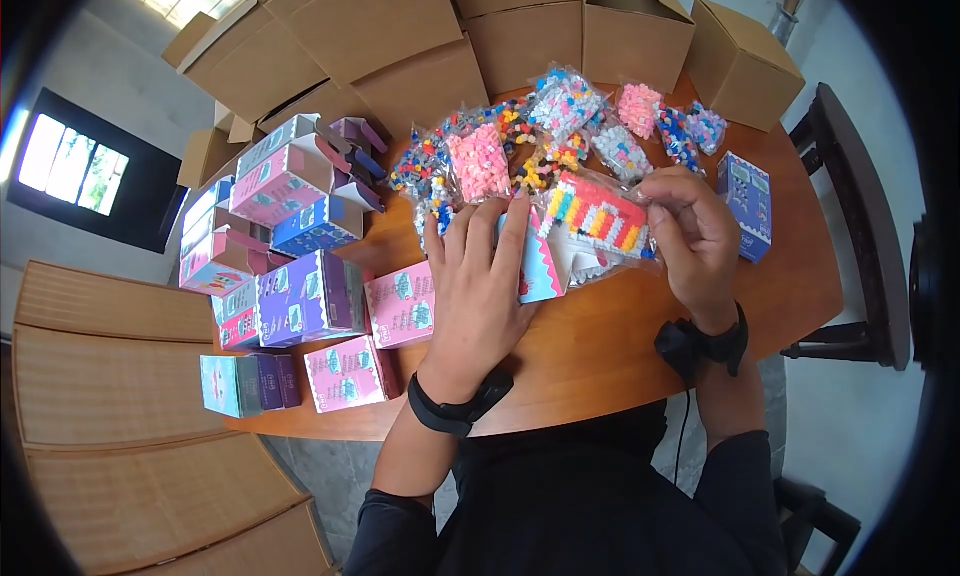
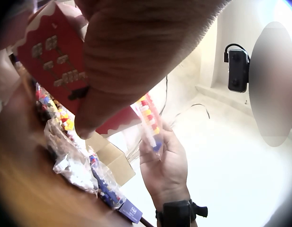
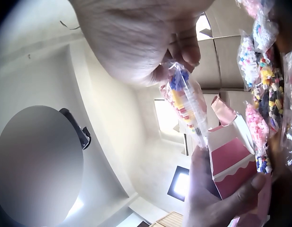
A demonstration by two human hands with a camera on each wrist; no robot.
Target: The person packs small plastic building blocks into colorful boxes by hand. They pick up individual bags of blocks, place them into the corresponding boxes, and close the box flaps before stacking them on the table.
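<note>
My left hand grips a small pink and light-blue box at the table's middle. In the right wrist view, the box has its end flaps up, and the thumb and fingers hold it from either side. My right hand pinches the right end of a clear plastic bag between thumb and fingers. Small red, yellow, white and blue pieces lie in rows inside it. The bag is held next to the box's open end. Part of the box is hidden under the left hand.
Several bags of small colourful pieces lie behind the hands. Pink, blue and purple boxes crowd the left of the wooden table. A purple box stands at right. Large cardboard boxes line the back; a dark chair is at right.
</note>
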